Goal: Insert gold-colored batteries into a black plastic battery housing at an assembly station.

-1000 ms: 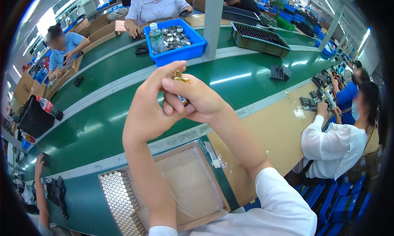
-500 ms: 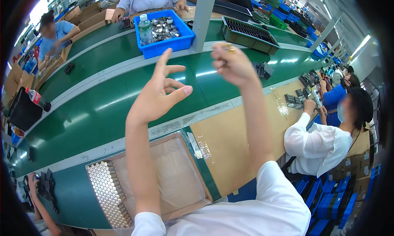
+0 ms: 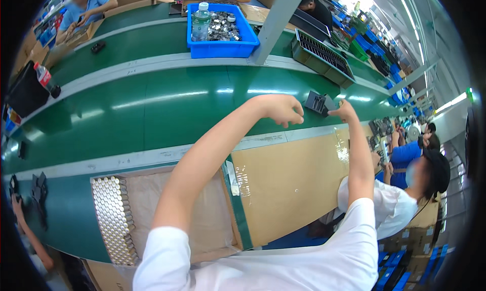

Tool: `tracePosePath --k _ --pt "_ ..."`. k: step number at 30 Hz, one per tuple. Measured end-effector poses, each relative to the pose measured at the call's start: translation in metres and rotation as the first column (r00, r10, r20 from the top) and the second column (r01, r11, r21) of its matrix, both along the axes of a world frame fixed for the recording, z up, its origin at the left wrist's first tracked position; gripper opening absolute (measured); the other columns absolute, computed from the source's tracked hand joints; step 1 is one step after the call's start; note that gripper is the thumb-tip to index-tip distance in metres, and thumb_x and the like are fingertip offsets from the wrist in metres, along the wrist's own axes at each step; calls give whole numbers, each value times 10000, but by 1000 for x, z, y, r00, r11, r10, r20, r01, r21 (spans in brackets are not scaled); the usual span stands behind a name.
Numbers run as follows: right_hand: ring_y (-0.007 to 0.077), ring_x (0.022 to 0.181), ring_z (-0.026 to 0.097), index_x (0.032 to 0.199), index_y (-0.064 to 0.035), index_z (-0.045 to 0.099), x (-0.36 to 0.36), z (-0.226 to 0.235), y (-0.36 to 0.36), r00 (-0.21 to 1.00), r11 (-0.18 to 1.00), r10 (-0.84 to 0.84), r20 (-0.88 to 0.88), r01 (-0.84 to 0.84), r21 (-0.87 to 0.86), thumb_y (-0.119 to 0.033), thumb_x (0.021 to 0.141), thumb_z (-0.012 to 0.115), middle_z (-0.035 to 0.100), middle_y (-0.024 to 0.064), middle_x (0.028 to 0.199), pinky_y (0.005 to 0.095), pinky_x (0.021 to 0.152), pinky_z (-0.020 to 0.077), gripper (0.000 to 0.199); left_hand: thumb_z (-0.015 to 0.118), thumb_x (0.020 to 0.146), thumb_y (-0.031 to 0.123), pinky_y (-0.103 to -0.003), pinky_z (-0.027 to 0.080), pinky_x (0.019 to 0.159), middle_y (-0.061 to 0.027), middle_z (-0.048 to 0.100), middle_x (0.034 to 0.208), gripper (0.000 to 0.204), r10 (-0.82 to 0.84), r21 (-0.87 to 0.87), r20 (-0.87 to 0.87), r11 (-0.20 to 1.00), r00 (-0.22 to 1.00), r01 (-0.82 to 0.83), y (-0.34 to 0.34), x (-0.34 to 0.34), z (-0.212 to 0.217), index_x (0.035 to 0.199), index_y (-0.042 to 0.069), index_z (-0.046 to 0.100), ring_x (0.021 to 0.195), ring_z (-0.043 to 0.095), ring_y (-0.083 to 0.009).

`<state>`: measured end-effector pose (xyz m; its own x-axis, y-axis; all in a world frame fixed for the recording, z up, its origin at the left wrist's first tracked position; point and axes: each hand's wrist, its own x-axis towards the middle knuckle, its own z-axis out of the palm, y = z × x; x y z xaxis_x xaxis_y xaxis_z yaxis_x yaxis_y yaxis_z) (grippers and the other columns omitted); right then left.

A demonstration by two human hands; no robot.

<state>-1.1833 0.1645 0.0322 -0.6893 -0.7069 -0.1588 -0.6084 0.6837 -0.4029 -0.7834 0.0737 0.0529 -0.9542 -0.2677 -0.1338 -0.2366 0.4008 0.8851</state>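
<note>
Black parts (image 3: 318,103) lie on the green belt (image 3: 167,108), just left of the right hand (image 3: 347,112), the nearer one, their long axis apparently running roughly from hand to hand; whether its fingers grip anything cannot be told. Left of the parts, the left hand (image 3: 283,110) hangs, fingers bent and apart. Farther left, beyond them, stands the blue bin (image 3: 223,50). Half a second ago the right hand showed left of the parts; now it is on their right.

I see a dark-grey angular part (image 3: 316,102) right of centre, glossy green belt (image 3: 167,120) mid-frame, blue rectangular bin (image 3: 223,51) upper centre.
</note>
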Motion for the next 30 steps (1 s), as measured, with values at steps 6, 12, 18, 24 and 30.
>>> tracePosePath --k 6,12,18,24,30 --pt "151 485 402 1067 -61 595 13 -22 -19 990 989 -54 127 36 143 -112 733 948 495 33 631 303 421 323 489 698 912 185 -387 598 864 -187 758 1075 327 398 53 22 916 917 -398 -41 -153 -77 1183 2 714 851 738 -282" --pt "118 457 346 884 -103 567 23 -34 -17 982 998 -46 186 38 45 -179 785 919 452 -7 595 281 405 251 373 693 863 128 -399 612 823 -222 763 1020 292 696 -193 -110 685 709 -702 -24 -223 -129 1117 -14 710 833 730 -338" --pt "71 432 291 824 -133 558 -5 -56 -16 144 960 256 956 -153 -234 -280 915 832 406 -48 566 259 389 193 324 737 849 110 -384 602 783 -196 763 992 295 653 90 -271 748 707 -657 -51 -206 -148 1111 -17 692 841 719 -347" --pt "56 426 283 862 -115 584 69 -90 -27 -459 937 326 827 43 -345 -319 1044 727 415 -55 582 242 391 221 308 742 872 79 -344 582 772 -163 751 969 258 767 700 -295 580 570 -417 -78 -102 -91 1109 -11 697 861 715 -262" --pt "57 450 330 932 -94 586 215 -104 -55 -442 782 624 644 360 -509 -340 1066 711 449 -47 626 228 419 258 306 700 895 29 -316 567 742 -151 739 939 216 819 884 -210 392 535 -253 -60 17 -15 1105 -20 711 812 690 -204"
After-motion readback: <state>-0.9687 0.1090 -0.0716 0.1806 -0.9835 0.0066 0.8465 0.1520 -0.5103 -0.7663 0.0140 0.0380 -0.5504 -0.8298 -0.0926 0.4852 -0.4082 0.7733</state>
